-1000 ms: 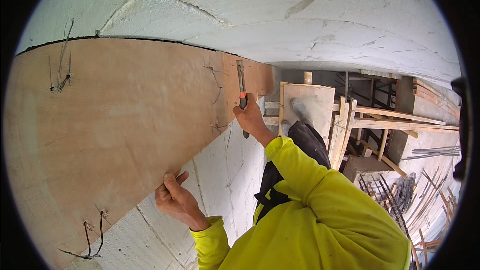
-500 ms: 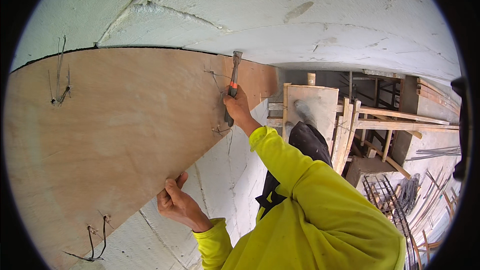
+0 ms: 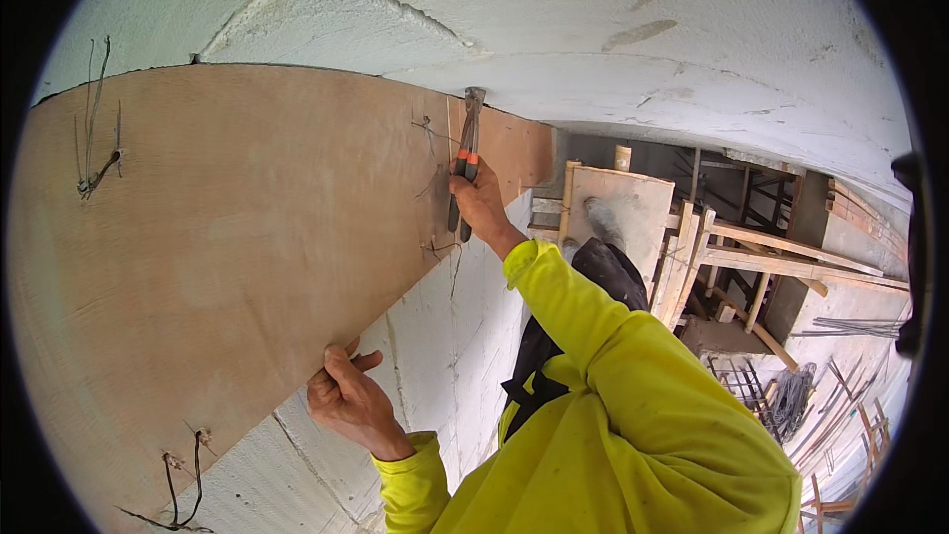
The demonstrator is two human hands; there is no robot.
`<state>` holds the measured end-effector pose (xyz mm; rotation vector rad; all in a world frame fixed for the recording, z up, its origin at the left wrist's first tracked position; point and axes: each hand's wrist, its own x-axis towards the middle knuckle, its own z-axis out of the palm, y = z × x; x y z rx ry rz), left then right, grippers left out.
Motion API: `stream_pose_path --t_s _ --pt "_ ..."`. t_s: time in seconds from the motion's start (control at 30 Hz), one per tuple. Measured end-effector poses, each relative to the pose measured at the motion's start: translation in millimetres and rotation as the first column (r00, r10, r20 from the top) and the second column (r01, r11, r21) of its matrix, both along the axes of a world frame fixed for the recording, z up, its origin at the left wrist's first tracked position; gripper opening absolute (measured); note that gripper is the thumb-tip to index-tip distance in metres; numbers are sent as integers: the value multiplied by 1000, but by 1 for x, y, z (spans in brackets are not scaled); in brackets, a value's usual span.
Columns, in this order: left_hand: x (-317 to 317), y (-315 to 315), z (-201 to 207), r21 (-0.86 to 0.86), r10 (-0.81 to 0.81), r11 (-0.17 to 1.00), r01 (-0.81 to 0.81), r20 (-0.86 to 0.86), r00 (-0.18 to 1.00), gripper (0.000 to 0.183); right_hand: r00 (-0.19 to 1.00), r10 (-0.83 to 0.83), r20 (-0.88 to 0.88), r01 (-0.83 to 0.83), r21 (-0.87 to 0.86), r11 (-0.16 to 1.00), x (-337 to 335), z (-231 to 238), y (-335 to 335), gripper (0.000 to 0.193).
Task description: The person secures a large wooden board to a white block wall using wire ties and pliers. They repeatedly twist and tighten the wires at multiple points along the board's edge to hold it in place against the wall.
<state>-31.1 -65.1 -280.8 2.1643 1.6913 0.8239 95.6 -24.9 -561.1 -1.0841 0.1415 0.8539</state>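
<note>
A large tan plywood panel [image 3: 237, 237] spans the left, its upper edge against a pale wall. My right hand [image 3: 482, 203] grips the dark handles with orange-red bands of steel pincers [image 3: 472, 124]. Their head is up at the panel's top edge, touching or close to the wall. My left hand [image 3: 354, 400] pinches the panel's lower edge, thumb in front; some fingers are partly hidden. Twisted tie wires [image 3: 427, 126] stick out of the panel beside the pincers, with another wire [image 3: 440, 247] below them.
More wires stick out at the panel's upper left [image 3: 99, 158] and lower left [image 3: 188, 475]. My boot [image 3: 603, 222] stands on a board platform [image 3: 638, 198] at right. Beyond it are timber scaffolding [image 3: 761, 247], a wire coil [image 3: 793, 400] and thin steel bars [image 3: 855, 326] far below.
The pincers' handles have spread a little apart in my right hand, their head still at the panel's top edge. My left hand stays on the lower edge. The view has shifted slightly.
</note>
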Motion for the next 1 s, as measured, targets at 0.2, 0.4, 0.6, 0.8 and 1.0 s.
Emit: stream_pose_path --t_s 0.2,0.4,0.6,0.8,1.0 --pt "2 -1 10 -76 -10 997 5 -70 997 36 920 68 387 -27 -112 993 -3 3 -47 29" --pt "4 1 15 -111 28 993 -41 -110 994 38 929 75 363 -4 -192 981 -12 10 -44 32" --pt "4 -1 20 -334 122 933 -138 -67 990 41 763 604 232 -492 -397 775 15 13 -48 38" --pt "9 -5 -1 -279 101 958 -64 123 987 52 871 371 321 -278 -300 913 12 28 -68 38" --pt "7 -3 1 -264 28 964 10 140 990 56 764 524 376 -415 -335 846 13 7 -59 37"
